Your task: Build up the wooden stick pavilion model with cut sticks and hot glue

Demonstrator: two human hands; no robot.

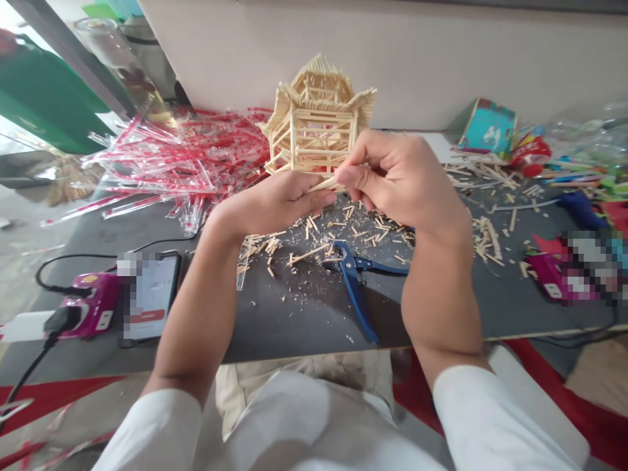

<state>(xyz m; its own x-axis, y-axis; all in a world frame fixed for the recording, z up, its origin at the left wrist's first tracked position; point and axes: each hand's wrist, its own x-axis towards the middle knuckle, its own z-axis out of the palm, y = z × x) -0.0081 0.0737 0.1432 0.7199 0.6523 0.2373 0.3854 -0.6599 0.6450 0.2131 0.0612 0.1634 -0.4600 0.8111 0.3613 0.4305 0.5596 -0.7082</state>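
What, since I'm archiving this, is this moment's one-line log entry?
left hand: holding pale sticks | right hand: pinching their end | stick model: beyond hands | blue tool: on table

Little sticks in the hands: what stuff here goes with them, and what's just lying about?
Seems part of the job:
thin sticks, held by the left hand and right hand
stick model behind the hands
blue cutter
cut stick bits

Probably just lying about:
phone
purple power block
teal container
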